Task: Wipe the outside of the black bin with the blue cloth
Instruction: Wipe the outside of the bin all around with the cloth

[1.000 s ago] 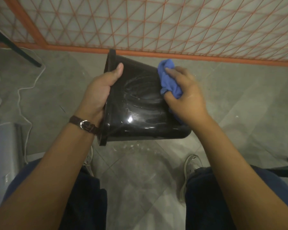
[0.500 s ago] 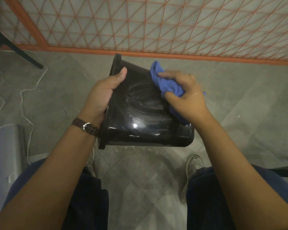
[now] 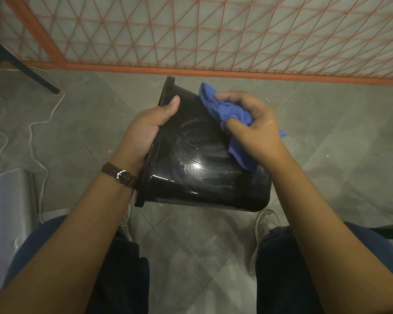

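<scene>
**Position.** The black bin (image 3: 197,168) is held on its side above the floor (image 3: 89,132), in front of the person's knees, with its mouth towards the left and its base towards the right.

**Grip state.** The left hand (image 3: 145,130) grasps the rim. Its thumb lies on the outer wall, and its other fingers are hidden behind the rim. The right hand (image 3: 256,130) clenches the bunched blue cloth (image 3: 225,112), fingers (image 3: 227,95) curled over it, and presses it against the upper wall. One tail of the cloth hangs loose past the wrist.

**Hazards.**
- Slip: the bin hangs from a single rim grip. The wall is glossy and streaked, possibly damp. A hard stroke of the cloth may twist the bin about that grip and drop it to the floor.
- Incomplete coverage: pale streaks remain on the near wall. The underside and the base are out of view, so their condition cannot be judged. Without rotation of the bin, these areas probably go unwiped.
- Reduced contact: a tightly bunched cloth probably presents a small face and leaves smears.

**Count.**
- Bins: one.
- Cloths: one.
- Hands: two.
- Wristwatch (image 3: 120,175): one, on the left wrist.
- Shoes: two, partly visible.
- White cable (image 3: 41,123) on the floor: at least one.
</scene>
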